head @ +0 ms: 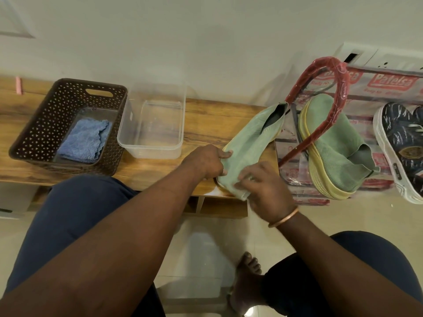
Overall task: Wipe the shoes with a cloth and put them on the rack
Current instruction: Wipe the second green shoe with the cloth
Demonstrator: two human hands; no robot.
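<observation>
A light green knit shoe (249,143) lies on the right end of the wooden rack top (206,124), its toe toward me. My left hand (206,162) grips the shoe's left side near the toe. My right hand (265,188) pinches the toe end from the right; whether a cloth is under its fingers I cannot tell. A second green shoe with a yellow sole (332,145) lies on its side on a clear printed bag (375,88) to the right. A folded blue cloth (84,140) sits inside a brown perforated basket (34,131).
A clear plastic tub (155,145) stands between the basket and the shoe. A dark patterned sneaker with a white sole (402,147) lies at the far right. The bag's red handle (329,92) arches over the second green shoe. My knees and a bare foot (247,277) are below.
</observation>
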